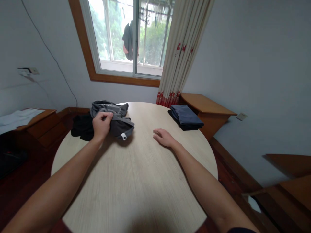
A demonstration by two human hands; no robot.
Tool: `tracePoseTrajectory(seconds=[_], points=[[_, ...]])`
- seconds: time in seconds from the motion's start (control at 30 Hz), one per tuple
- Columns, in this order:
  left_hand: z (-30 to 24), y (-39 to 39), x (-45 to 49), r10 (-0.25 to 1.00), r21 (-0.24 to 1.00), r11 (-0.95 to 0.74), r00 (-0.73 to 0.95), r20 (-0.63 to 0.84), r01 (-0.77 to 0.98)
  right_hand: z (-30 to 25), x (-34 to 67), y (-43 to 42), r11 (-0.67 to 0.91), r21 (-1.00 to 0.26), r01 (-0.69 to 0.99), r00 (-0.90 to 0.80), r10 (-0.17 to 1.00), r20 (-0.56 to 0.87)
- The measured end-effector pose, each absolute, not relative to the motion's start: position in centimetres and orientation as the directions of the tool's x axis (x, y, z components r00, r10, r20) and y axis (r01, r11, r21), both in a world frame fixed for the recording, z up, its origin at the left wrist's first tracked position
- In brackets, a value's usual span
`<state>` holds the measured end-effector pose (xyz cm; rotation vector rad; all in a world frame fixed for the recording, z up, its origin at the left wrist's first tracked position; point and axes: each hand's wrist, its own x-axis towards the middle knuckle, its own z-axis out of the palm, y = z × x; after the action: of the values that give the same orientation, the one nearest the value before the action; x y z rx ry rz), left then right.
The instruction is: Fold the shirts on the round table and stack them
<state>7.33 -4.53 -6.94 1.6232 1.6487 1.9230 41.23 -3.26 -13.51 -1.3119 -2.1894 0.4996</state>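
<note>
My left hand (102, 124) is closed on a crumpled grey garment (114, 115) at the far left of a round light-wood table (136, 181). A black garment (81, 126) lies just left of it, partly under the grey one. My right hand (164, 137) rests flat on the bare tabletop near the middle, fingers stretched out, holding nothing. A folded stack of dark blue clothes (186, 117) sits at the table's far right edge, beyond my right hand.
A low wooden cabinet (206, 110) stands behind the table on the right. Another cabinet with white cloth (21, 118) is at the left. A window (131, 35) and a curtain (184, 48) fill the back wall. More wooden furniture (289, 187) stands lower right.
</note>
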Motion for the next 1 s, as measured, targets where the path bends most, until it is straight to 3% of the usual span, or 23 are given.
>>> tracePoseTrajectory(seconds=[0.13,0.23,0.3,0.37,0.53,0.63,0.73,0.8,0.9,0.97,1.0], points=[[-7.4,-6.7,12.1,0.872,0.838,-0.456,-0.036,0.487,0.301,-12.7,39.1,-4.3,0.29,-0.875,0.387,-0.369,0.919,0.141],[-7.8,-7.4,12.6,0.8,0.692,-0.597,0.243,0.548,0.405,-12.7,37.9,-5.0,0.212,-0.932,0.295,-0.405,0.911,0.079],[-8.3,-6.8,11.2,0.736,0.506,-0.662,0.352,0.578,0.553,-12.8,37.8,-5.1,0.221,-0.921,0.322,-0.416,0.906,0.072],[-9.1,-5.7,9.3,0.763,0.362,-0.607,0.391,0.515,0.708,-12.7,38.0,-5.0,0.247,-0.897,0.365,-0.436,0.897,0.07],[-10.8,-3.8,7.0,0.913,0.2,-0.364,0.305,0.272,0.91,-11.6,40.0,-4.0,0.315,-0.854,0.415,-0.479,0.873,0.09],[-9.9,-4.5,8.8,0.894,0.081,-0.404,0.375,0.243,0.911,-11.0,41.8,-3.5,0.36,-0.747,0.559,-0.332,0.923,0.196],[-7.9,-7.2,12.0,0.828,0.008,-0.536,0.524,0.199,0.844,-10.8,43.6,-3.2,0.297,-0.604,0.74,-0.09,0.933,0.349],[-6.5,-10.0,14.2,0.752,0.103,-0.659,0.647,0.129,0.745,-10.8,44.6,-3.1,0.245,-0.557,0.794,0.021,0.904,0.427],[-4.7,-14.3,16.3,0.537,0.457,-0.747,0.844,-0.015,0.483,-10.9,45.3,-3.0,0.247,-0.548,0.799,0.081,0.86,0.504],[-3.9,-15.9,16.6,0.346,0.687,-0.674,0.938,-0.03,0.271,-10.9,45.1,-3.0,0.282,-0.537,0.795,0.066,0.84,0.539],[-3.7,-15.9,16.4,0.314,0.75,-0.627,0.949,-0.005,0.211,-11.0,44.7,-3.1,0.3,-0.519,0.801,0.044,0.834,0.55]])
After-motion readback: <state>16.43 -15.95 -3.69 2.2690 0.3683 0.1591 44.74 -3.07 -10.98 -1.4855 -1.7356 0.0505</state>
